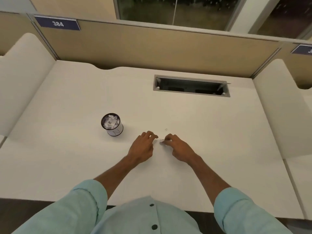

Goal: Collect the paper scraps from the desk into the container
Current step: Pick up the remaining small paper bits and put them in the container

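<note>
Desk (194, 115): plain off-white.
Container (112, 124): white wall, dark rim, dark scribble on its side.
Paper scraps (110, 123) inside container: white.
Sleeves (239, 211): pale mint green.
Number plate (57, 23) beyond container: navy, white "384".
Partition (152, 48): tan.

Container left of centre, both hands mid-frame

On the surface (67, 157), the container (112, 124) sits left of the hands; a cable slot (191, 86) lies upper right.
</note>
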